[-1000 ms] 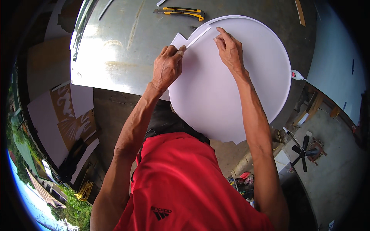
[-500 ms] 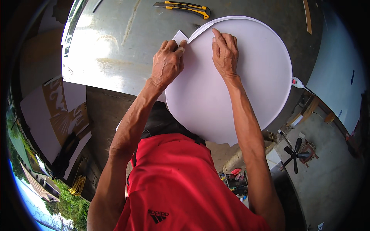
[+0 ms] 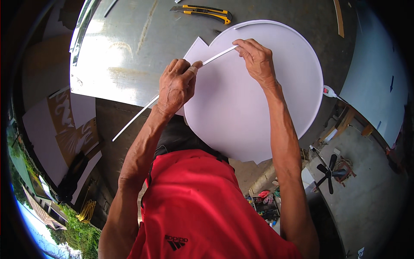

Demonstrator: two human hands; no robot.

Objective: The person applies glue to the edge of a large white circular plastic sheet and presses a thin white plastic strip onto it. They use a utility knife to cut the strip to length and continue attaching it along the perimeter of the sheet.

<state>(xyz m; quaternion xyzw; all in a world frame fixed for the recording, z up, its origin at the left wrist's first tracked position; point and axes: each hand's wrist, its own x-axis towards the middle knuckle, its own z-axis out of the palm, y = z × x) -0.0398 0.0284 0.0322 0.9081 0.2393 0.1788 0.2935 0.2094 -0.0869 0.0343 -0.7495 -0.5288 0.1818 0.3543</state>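
- Left hand (image 3: 177, 86), at 9 o'clock of the white disc (image 3: 241, 112) (12 at top of view): pinches a thin white strip (image 3: 221, 55) between thumb and fingers, the rest curled.
- Right hand (image 3: 257, 60), just inside the disc's 12 o'clock edge: pinches the strip's 2 o'clock end between thumb and fingertips.
- Strip: runs from right hand, beneath left hand, to a free tip toward 8 o'clock, past the edge of the metal table (image 3: 125, 52). Contact with disc: cannot tell.
- Disc: lies partly on the table, overhangs toward 6 o'clock. Bears a raised rim (image 3: 258, 23) from about 11 clockwise to about 4; juts out in a flat corner at 10.
- Yellow-and-black cutter knife (image 3: 209, 13): lies on table at 11 o'clock of disc, near it, blade toward 9.
- Small white piece with red patch (image 3: 329, 91): at 3, just beside the rim.
- Farther out: pale blue panel (image 3: 375, 82) at 3; dark fan blades (image 3: 330, 172) at 5; red shirt (image 3: 207, 194) at 7; yellow coil (image 3: 86, 211) at 8.
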